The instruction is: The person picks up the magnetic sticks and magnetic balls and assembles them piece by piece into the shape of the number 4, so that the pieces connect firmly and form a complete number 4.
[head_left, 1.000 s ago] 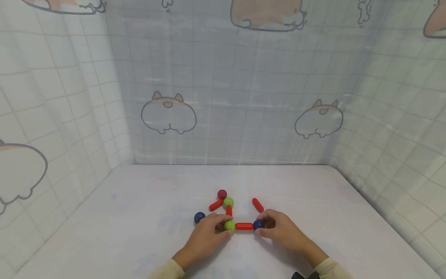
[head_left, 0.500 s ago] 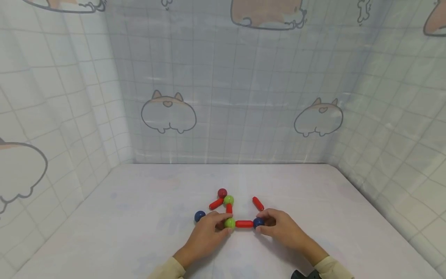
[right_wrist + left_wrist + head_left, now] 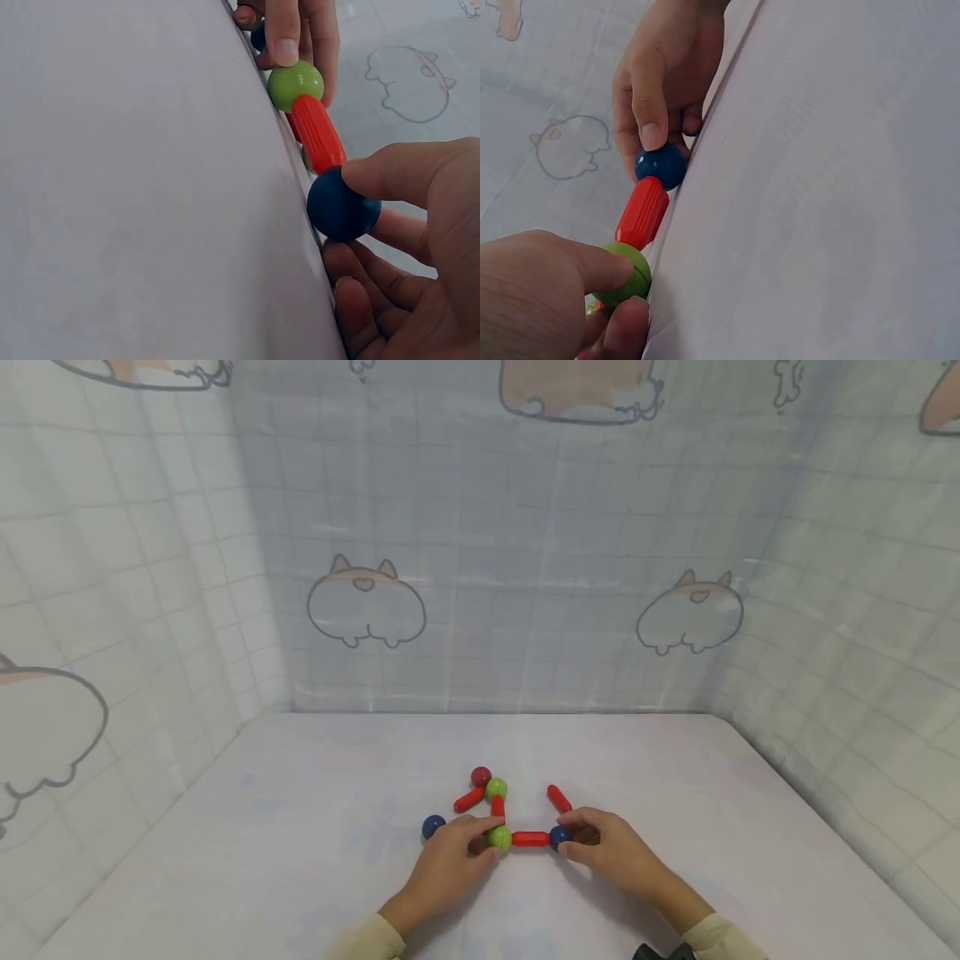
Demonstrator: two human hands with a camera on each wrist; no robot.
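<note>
My left hand (image 3: 448, 858) pinches a green ball (image 3: 500, 838) between thumb and fingers on the table. My right hand (image 3: 617, 853) pinches a dark blue ball (image 3: 559, 837). A red rod (image 3: 530, 839) joins these two balls, lying level between the hands; the right wrist view shows the rod (image 3: 319, 133) touching both. From the held green ball a second red rod (image 3: 498, 808) runs back to another green ball (image 3: 497, 788). A dark red ball (image 3: 481, 777) sits against that far green ball, and a slanted red rod (image 3: 469, 800) lies beside them.
A separate blue ball (image 3: 432, 826) lies just beyond the left hand, partly hidden by it. A loose red rod (image 3: 558, 798) lies behind the right hand. The white table (image 3: 300, 793) is bordered by gridded curtains (image 3: 525, 635) at the back and sides.
Both hands keep their grip on the green and blue balls. The joined pieces and hands appear slightly farther right and a little higher in the head view, and the view itself shifts slightly.
</note>
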